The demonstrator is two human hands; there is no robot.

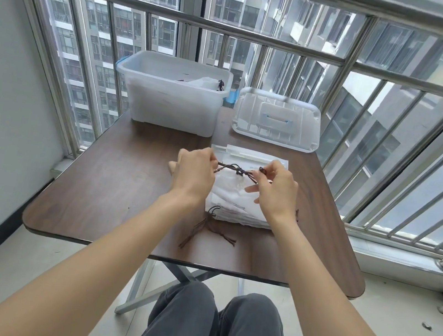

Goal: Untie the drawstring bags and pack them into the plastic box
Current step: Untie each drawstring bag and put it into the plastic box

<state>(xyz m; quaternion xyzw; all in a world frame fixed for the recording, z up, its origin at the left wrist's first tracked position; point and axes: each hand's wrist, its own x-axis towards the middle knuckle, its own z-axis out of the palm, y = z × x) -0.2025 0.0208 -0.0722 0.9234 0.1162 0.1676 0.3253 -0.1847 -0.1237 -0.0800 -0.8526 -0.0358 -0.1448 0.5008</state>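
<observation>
A stack of white drawstring bags (234, 199) lies on the brown table (113, 185), between my hands. A dark brown drawstring (236, 169) with a knot in its middle stretches above the top bag. My left hand (193, 173) pinches the cord's left end. My right hand (276, 189) pinches its right end. More loose cords (209, 231) trail from the stack's near edge. The clear plastic box (172, 93) stands at the table's far left, with a white bag and a dark cord (206, 82) inside.
The box's clear lid (277, 118) lies flat to the right of the box, at the table's far edge. A metal railing (236, 30) and windows run behind and to the right. My knees (216, 321) are below the near table edge.
</observation>
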